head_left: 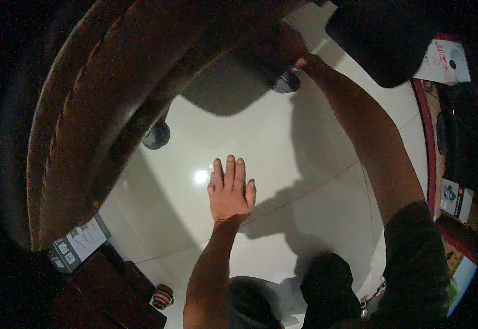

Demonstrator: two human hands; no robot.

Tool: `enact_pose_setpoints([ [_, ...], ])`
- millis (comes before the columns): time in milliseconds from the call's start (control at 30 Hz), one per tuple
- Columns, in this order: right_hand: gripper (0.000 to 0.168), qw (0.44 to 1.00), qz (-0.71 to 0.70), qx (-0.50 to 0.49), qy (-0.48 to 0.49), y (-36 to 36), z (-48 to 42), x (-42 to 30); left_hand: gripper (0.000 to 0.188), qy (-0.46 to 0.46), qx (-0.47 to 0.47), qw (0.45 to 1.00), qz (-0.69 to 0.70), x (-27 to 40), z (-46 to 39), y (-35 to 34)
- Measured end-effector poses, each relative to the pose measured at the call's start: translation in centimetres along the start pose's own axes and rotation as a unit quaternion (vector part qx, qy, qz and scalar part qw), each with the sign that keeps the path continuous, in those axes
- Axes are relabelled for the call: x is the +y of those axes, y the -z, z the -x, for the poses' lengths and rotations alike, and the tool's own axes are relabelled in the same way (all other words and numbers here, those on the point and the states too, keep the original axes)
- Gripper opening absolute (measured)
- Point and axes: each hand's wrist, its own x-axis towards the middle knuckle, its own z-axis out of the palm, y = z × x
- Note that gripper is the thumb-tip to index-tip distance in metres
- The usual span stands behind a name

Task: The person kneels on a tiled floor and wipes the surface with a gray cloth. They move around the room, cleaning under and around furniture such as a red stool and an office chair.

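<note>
My left hand [230, 191] is stretched out palm down over the glossy pale tiled floor [259, 135], its fingers apart and nothing in it. Whether it touches the tiles I cannot tell. Above it looms a padded brown chair [95, 111] with a stitched seam, filling the upper left. Two dark casters, one on the left [156, 135] and one on the right [287, 82], show below the chair. My right hand [290, 45] reaches into the shadow by the chair's underside, just above the right caster. Its fingers are mostly hidden, so its grip is unclear.
A printed box [85, 242] lies at lower left beside a dark brown case-like object [103, 288] and a small striped round object [162, 297]. Along the right, a red-edged shelf [430, 144] bears a white box [444, 61] and a smaller printed box [456, 200]. A black shape [378, 45] hangs at upper right.
</note>
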Motion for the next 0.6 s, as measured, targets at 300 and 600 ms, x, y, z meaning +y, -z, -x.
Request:
enact_pose_setpoints([
  [300, 0.051, 0.970, -0.180, -0.119, -0.110, 11.1, 12.3, -0.6, 0.060, -0.026, 0.035, 0.999, 0.005, -0.4, -0.4, -1.5],
  [600, 0.045, 0.990, -0.108, -0.090, 0.011, 19.2, 22.4, -10.9, 0.062, -0.018, 0.030, 0.999, -0.028, 0.3, -0.5, -0.9],
])
